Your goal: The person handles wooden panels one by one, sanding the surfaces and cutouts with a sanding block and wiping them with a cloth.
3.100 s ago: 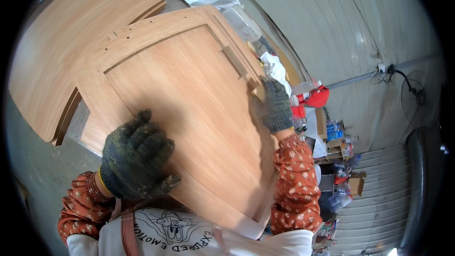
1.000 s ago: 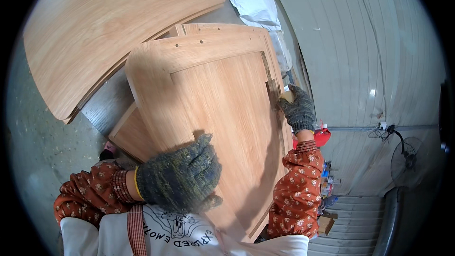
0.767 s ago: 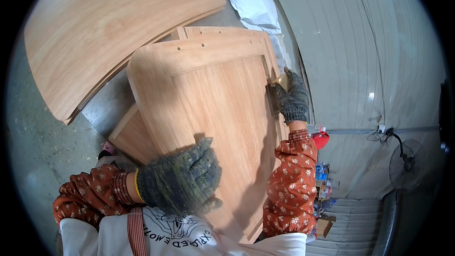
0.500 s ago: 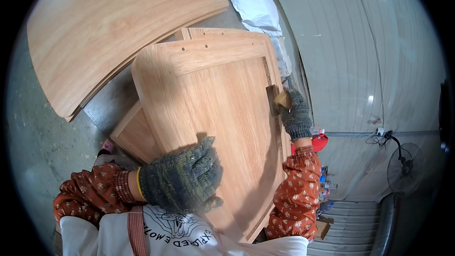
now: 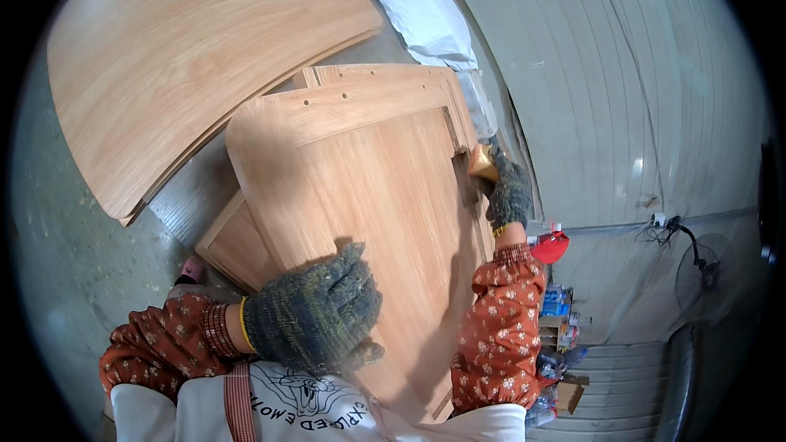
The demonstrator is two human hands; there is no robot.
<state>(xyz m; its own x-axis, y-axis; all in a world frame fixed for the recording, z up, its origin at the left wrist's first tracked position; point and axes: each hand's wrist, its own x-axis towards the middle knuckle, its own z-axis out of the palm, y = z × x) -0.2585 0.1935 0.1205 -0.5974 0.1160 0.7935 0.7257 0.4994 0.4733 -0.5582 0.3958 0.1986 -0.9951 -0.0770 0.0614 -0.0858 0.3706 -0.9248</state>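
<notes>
A light wood-grain panel [image 5: 385,188] with rounded corners and a raised border lies in front of me. My right hand [image 5: 509,188], in a dark grey knitted glove, grips a tan block [image 5: 483,162] at the panel's right border. Beside the block is a dark patch; whether it is part of the tool or shadow, I cannot tell. A narrow brown strip [image 5: 449,127] runs along the inner edge of that border. My left hand [image 5: 315,307], gloved alike, rests over the panel's near left part with thumb and fingers apart, holding nothing visible.
Beneath the panel lie more wood pieces [image 5: 239,241]. A large curved board stack [image 5: 205,57] stands at far left. White sheeting [image 5: 417,8] runs along the pale wall [image 5: 589,98]. At right are a fan [image 5: 704,274], a red item [image 5: 550,246] and several bottles [image 5: 557,303].
My right hand and the tan block have shifted slightly left and away from me along the border. The left hand stays nearly in place. The whole view has turned a little.
</notes>
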